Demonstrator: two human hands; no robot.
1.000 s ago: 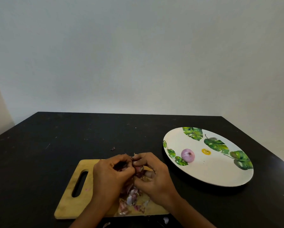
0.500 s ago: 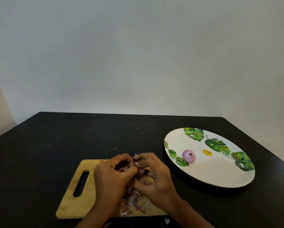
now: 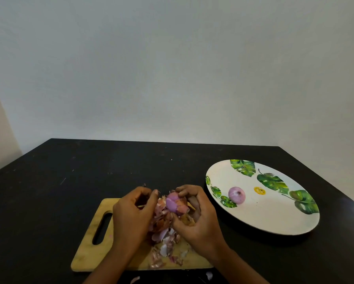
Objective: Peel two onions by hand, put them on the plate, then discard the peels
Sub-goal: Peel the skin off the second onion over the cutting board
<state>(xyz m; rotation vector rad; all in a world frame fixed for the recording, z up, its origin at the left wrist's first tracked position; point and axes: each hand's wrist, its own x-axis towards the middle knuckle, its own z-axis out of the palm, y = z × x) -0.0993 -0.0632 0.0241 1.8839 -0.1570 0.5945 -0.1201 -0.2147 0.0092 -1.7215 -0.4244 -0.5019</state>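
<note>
Above the board point(image 3: 86, 257), my right hand point(image 3: 200, 220) grips the half-peeled onion point(image 3: 173, 202), fingers and thumb curled round it. My left hand point(image 3: 129, 214) sits just beside it, fingers curled toward the thumb; whether they pinch a peel I cannot tell. Peels point(image 3: 161, 230) lie heaped on the board beneath. One peeled onion point(image 3: 236, 195) rests on the plate point(image 3: 254, 220), right of the board.

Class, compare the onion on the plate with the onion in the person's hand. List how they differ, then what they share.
The plated onion is fully peeled; the held onion has brownish skin on one side. The plated onion lies free on the plate; the held onion is gripped by the right hand above the cutting board. Both are round, purple and similar in size.
</note>
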